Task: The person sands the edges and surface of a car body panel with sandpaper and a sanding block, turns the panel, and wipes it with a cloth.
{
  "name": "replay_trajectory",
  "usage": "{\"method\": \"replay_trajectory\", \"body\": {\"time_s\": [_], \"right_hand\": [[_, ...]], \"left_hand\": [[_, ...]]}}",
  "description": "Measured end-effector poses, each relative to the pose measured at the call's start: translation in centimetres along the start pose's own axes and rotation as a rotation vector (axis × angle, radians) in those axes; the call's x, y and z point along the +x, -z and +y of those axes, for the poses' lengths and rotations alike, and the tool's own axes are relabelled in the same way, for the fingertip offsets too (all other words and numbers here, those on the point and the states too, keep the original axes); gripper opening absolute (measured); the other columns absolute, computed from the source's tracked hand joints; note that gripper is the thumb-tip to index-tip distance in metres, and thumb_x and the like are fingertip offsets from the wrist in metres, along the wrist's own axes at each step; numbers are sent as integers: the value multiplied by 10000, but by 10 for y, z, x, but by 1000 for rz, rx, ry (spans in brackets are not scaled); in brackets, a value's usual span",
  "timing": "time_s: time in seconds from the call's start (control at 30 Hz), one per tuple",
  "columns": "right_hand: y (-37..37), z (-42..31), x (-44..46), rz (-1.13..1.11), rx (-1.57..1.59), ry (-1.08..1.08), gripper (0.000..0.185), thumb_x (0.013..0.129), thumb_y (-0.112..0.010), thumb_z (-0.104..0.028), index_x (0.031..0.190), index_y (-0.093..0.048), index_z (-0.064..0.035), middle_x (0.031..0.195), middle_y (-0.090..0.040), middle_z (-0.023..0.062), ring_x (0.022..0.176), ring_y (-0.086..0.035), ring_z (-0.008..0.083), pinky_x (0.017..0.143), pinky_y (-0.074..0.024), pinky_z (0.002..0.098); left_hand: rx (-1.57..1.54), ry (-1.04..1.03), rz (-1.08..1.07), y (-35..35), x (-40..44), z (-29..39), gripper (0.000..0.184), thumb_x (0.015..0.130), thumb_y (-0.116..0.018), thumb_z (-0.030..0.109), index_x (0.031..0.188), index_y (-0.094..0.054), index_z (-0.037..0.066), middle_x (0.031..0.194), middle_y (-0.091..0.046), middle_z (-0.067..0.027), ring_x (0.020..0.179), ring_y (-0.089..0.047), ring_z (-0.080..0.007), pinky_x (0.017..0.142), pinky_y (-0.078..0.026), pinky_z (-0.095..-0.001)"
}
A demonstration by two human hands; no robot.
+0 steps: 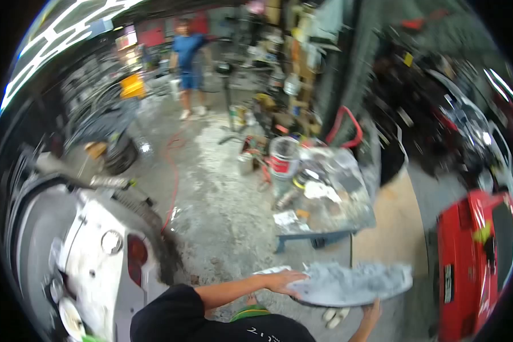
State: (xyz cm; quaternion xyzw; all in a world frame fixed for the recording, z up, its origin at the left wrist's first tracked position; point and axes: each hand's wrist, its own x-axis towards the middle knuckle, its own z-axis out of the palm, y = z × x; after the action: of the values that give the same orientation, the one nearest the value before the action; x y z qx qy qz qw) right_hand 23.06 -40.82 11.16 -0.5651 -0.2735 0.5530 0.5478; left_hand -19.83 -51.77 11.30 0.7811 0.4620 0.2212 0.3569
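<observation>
A long, curved panel (350, 284) with patchy grey and white surfacing, like a car body part, spans the space in front of me. My left hand (286, 281) lies over its left end, fingers stretched across the top and thumb side hidden. At the lower right edge, my right hand (372, 312) grips the panel from beneath, its fingers partly out of sight. Motion blur softens both hands. Just beyond the panel stands a cluttered worktable (325, 225), with a white and red bucket (283, 157) at its left corner.
A white car body (97, 251) with a red tail light stands at left, a red car (476, 256) at right. A red hose (174, 171) runs along the wet floor. Further back, a person in blue (188, 54) stands near cluttered shelves. A brown board (390, 222) lies right of the table.
</observation>
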Motion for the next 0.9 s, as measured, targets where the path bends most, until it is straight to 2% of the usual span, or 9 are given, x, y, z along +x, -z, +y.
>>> {"method": "replay_trajectory", "body": {"time_s": [0.03,0.3,0.4,0.5,0.63,0.7,0.73,0.83,0.9], "right_hand": [[10,4,-3,203,-49,-102,446,904,-661,-268,1191,-580,64,1060,-661,192,899,-688,295,687,-574,366],[101,18,-23,241,-52,-52,423,902,-660,-294,1125,-533,42,1005,-616,146,850,-641,291,715,-542,417],[125,8,-31,233,-4,-54,425,888,-674,-299,1102,-533,41,988,-610,139,838,-634,289,712,-545,411],[168,3,-31,284,-44,-91,397,887,-670,-262,1117,-561,43,1004,-621,143,843,-644,281,690,-561,413],[212,12,-20,196,-31,-26,341,882,-662,-197,1146,-597,9,975,-639,112,796,-658,264,648,-561,383],[219,9,-27,217,-2,41,325,918,-643,-197,1165,-606,12,944,-635,91,747,-645,221,610,-561,343],[234,10,-29,202,-77,4,323,929,-641,-206,1160,-601,17,951,-642,99,763,-657,218,624,-574,321],[218,-18,-56,211,-72,-32,421,911,-663,-223,1188,-555,75,1004,-674,167,844,-694,261,709,-596,362],[225,-15,-52,64,-30,-91,387,904,-654,-199,1148,-586,93,1025,-687,181,906,-696,288,800,-587,397]], "left_hand": [[-84,40,-23,10,7,18,819,951,-528,607,1547,-297,96,1563,-337,-191,1447,-305,-361,1188,-228,-472],[-210,116,54,-132,164,31,859,993,-358,644,1555,-213,10,1619,-225,-185,1502,-202,-326,1202,-212,-467],[30,150,-377,-165,175,91,904,966,-359,688,1530,-257,-11,1589,-276,-222,1461,-281,-380,1183,-259,-478],[-36,182,-260,-230,207,90,934,947,-322,735,1554,-236,30,1627,-218,-163,1500,-212,-324,1195,-188,-542],[-224,96,-220,-274,239,68,813,970,-423,645,1514,-355,45,1561,-352,-200,1464,-289,-350,1210,-217,-441],[-161,153,-198,-211,209,113,808,936,-520,633,1493,-400,61,1523,-401,-222,1374,-428,-372,1164,-310,-449],[-228,-49,19,-261,211,48,781,926,-571,589,1483,-414,64,1485,-450,-223,1346,-459,-372,1132,-358,-445],[-209,259,59,-167,155,94,537,990,-555,414,1426,-505,105,1476,-470,-194,1372,-432,-301,1156,-313,-400],[-60,304,194,-148,106,68,678,933,-651,414,1450,-440,30,1485,-449,-231,1391,-421,-351,1136,-344,-408]]}}
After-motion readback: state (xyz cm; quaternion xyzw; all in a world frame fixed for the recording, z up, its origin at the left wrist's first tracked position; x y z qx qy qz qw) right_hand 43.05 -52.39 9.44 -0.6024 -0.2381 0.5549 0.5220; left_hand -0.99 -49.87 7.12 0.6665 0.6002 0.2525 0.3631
